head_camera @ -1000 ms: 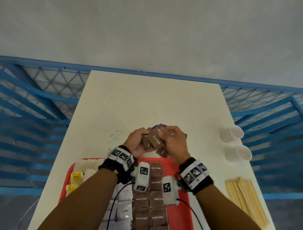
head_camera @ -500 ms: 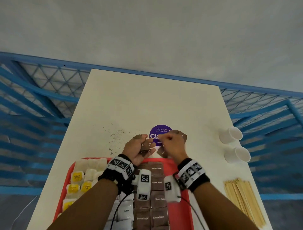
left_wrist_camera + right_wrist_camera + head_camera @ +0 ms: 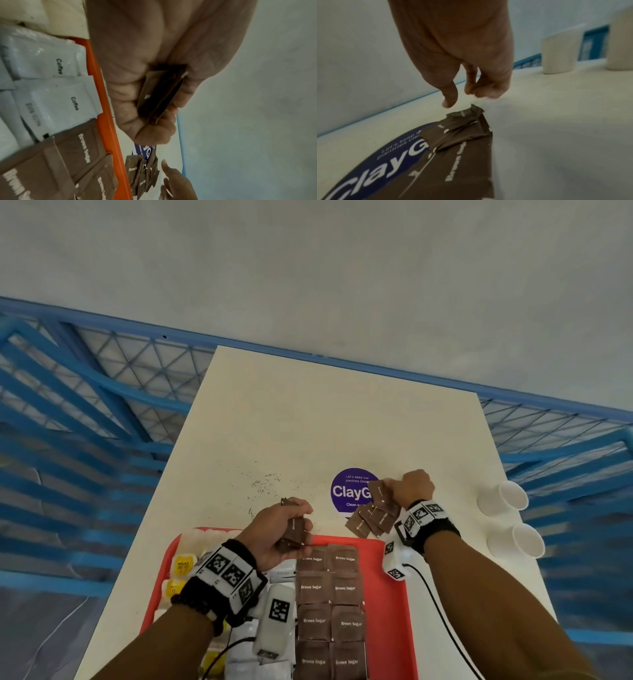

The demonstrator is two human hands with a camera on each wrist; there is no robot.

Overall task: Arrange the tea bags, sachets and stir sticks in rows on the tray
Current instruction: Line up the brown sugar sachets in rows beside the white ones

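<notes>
Gripping a small stack of brown paper sugar sachets [image 3: 294,531] edge-on, the left hand [image 3: 275,534] hangs over the far rim of the red plastic tray [image 3: 390,583], fingers curled round them. Two columns of brown sachets [image 3: 329,607] already lie flat there, white coffee sachets [image 3: 51,83] alongside. On the cream table [image 3: 308,419], a loose brown pile [image 3: 373,517] partly covers the purple round sticker [image 3: 349,491]; the right hand [image 3: 412,487] hovers above, fingers loosely curled, holding nothing. Best to lay one at a time, edges butted, print aligned.
</notes>
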